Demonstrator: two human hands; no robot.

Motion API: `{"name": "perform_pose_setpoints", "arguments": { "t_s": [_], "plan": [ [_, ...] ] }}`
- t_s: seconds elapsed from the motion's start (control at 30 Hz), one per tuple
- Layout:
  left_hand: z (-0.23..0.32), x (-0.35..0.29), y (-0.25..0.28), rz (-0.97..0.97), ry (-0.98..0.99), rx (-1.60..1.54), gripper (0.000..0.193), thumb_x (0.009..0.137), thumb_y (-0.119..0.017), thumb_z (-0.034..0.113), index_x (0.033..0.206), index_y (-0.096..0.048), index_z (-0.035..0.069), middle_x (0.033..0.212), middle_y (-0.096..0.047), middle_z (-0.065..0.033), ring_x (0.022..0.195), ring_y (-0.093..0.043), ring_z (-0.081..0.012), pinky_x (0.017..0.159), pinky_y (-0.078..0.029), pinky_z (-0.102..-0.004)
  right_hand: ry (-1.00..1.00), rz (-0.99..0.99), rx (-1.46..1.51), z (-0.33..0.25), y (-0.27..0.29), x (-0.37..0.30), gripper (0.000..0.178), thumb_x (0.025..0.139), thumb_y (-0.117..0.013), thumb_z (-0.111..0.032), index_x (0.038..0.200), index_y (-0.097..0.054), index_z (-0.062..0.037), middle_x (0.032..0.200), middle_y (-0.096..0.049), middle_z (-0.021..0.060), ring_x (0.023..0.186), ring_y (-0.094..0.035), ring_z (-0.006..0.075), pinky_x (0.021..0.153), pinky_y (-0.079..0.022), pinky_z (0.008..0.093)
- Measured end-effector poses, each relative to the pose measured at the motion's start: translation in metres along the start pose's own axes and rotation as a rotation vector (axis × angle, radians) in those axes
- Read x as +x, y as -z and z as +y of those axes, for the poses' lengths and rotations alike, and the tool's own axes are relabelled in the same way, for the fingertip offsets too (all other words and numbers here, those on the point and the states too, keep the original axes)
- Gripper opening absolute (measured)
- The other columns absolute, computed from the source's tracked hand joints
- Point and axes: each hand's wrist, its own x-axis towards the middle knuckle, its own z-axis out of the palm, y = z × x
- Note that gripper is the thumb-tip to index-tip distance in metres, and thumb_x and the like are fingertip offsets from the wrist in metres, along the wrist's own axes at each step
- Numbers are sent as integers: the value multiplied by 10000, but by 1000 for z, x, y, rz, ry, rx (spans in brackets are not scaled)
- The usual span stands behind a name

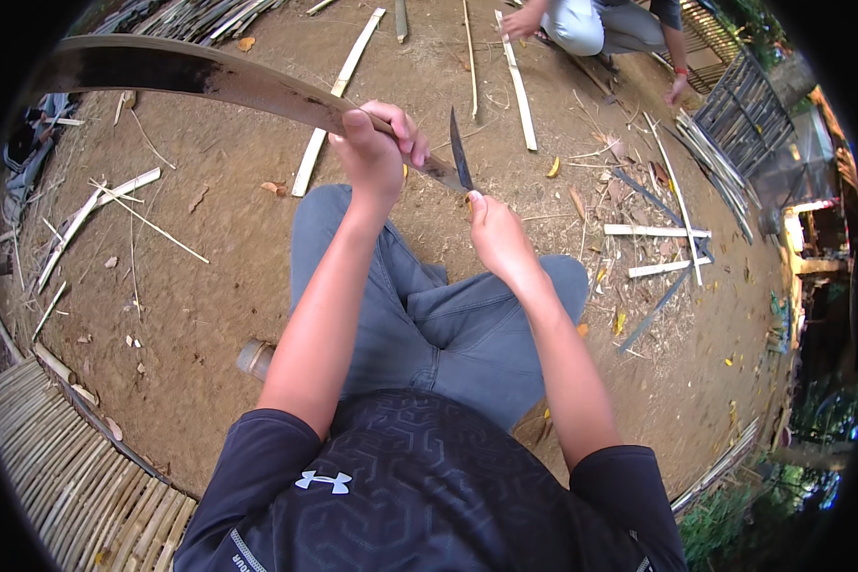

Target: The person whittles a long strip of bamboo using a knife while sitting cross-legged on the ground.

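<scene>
A long, wide bamboo strip (210, 81), brown with dark stains, reaches from the upper left toward the middle above my lap. My left hand (377, 153) is closed around it close to its near end, with the thumb pressed on the strip. My right hand (498, 234) is closed on a knife (459, 153), whose handle is mostly hidden in the fist. Its dark, pointed blade stands up and away from me, and its base is right at the strip's near end. Whether the edge cuts into the bamboo I cannot tell. Both hands are above my crossed legs.
Pale split bamboo strips (357, 52) lie on the dirt ground ahead, with more at left and right. A person (605, 27) crouches at the upper right, one hand near a strip. A slatted bamboo panel (86, 477) is at lower left; bundled sticks (720, 167) lie far right.
</scene>
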Motion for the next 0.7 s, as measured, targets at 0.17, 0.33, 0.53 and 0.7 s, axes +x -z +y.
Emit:
{"name": "perform_pose_setpoints", "arguments": {
  "t_s": [0.17,0.33,0.53,0.7],
  "plan": [
    [-2,8,5,-30,-13,4,805,746,-343,862,635,-416,68,517,-385,-43,410,-443,-196,467,-444,-379,-51,-31,-52,15,-3,11,482,1030,-303,-348,1019,-608,25,982,-637,312,976,-602,477,877,-464,540],
    [-3,10,1,-7,-17,7,786,769,-344,844,649,-415,70,519,-382,-42,410,-444,-197,469,-448,-374,-141,-24,-96,39,-14,17,488,1029,-297,-362,1039,-604,17,1016,-639,304,994,-612,462,900,-461,538],
    [-7,13,-4,16,-46,-40,778,809,-401,796,637,-426,38,500,-395,-46,401,-468,-199,402,-404,-341,-133,12,-70,22,-9,-5,506,1026,-305,-368,1065,-627,19,992,-651,296,1007,-610,463,902,-460,537],
    [-4,16,0,0,-45,-59,776,806,-413,794,631,-424,38,505,-396,-48,401,-459,-199,410,-414,-351,-221,-15,-101,63,-21,20,502,1022,-318,-389,1058,-626,6,991,-657,283,1006,-613,456,889,-466,538]
  ]
}}
